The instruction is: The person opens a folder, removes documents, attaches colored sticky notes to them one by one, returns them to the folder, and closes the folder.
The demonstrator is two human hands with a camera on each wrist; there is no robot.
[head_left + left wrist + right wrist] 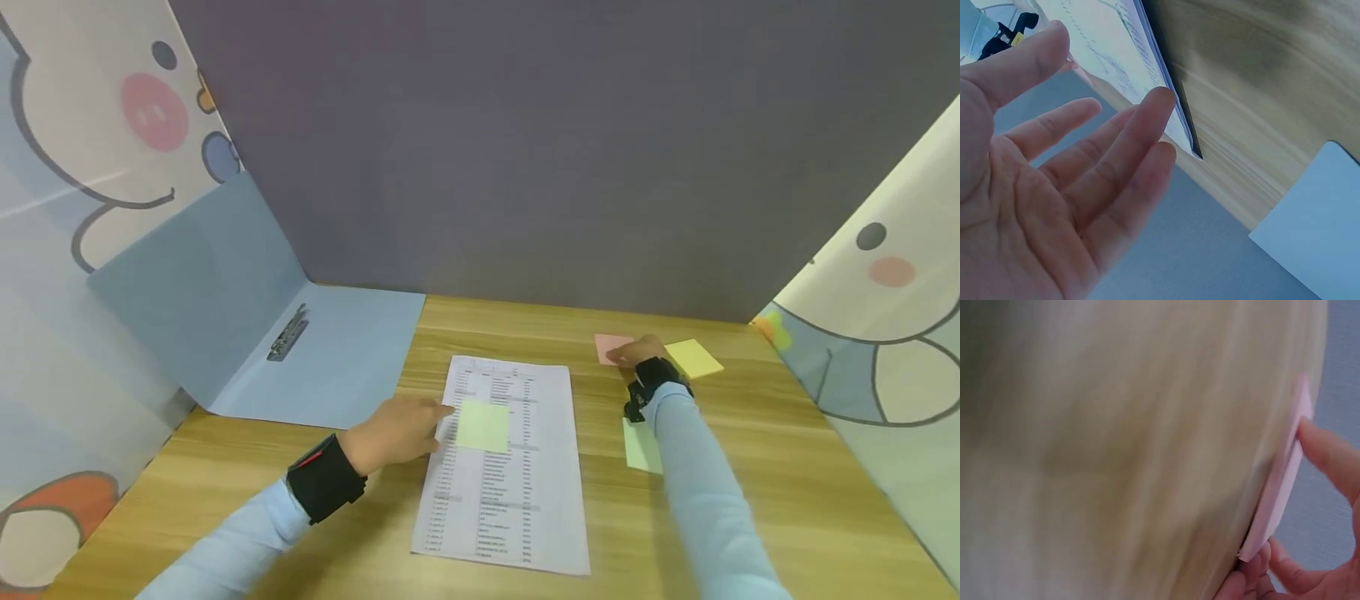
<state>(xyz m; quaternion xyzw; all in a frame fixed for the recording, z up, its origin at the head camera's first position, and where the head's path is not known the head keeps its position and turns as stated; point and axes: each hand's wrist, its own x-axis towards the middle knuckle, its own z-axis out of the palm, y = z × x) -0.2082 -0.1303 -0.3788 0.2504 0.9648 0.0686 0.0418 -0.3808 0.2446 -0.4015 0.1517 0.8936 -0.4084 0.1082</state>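
Observation:
At the far right of the table, my right hand [640, 351] holds a pink sticky-note pad [608, 345]. The right wrist view shows the thumb on one edge of the pink pad [1277, 487] and fingers at its lower end. My left hand [395, 432] hovers at the left edge of a stack of printed sheets [517, 533], its fingers loosely extended and holding nothing. A pale green sticky note [482, 426] lies on the top sheet, close to the left fingertips. In the left wrist view the left palm [1029, 219] faces the camera.
A yellow sticky-note pad [694, 358] lies right of the right hand. Another pale green one [642, 447] is partly hidden under the right forearm. An opened blue folder [352, 350] with a metal clip [288, 333] stands at left. A grey panel [480, 167] closes off the back.

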